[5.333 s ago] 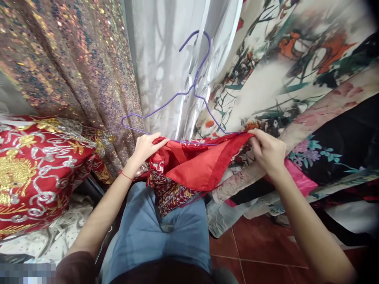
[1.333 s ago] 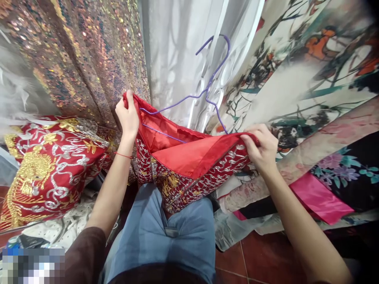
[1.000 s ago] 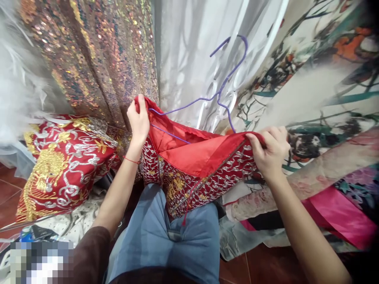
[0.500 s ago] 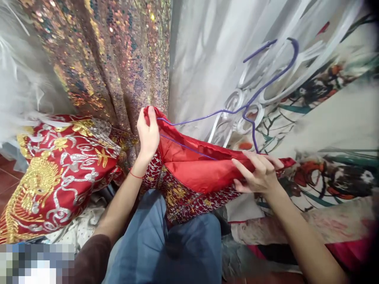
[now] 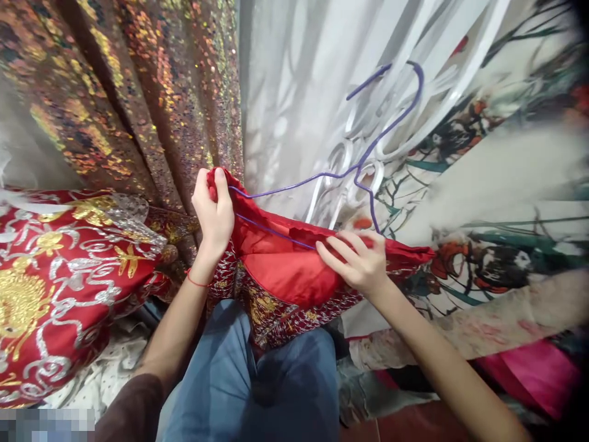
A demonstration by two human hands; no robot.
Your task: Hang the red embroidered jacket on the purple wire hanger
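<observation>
Slippage is threatening: my left hand (image 5: 212, 212) is pinching the red garment (image 5: 294, 276) over the purple hanger (image 5: 322, 178), while my right hand (image 5: 356, 261), fingers spread, is only resting on it.

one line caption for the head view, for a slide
Left hand grips a red garment at a purple hanger; right hand rests on it.

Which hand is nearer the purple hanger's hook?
Right. The right hand lies on the red garment just below the purple hanger; the left hand grips its far end.

The red garment (image 5: 294, 276) is hiding the purple hanger's (image 5: 368, 153) lower bar ends; lower-left corner is showing pixelated blur.
</observation>
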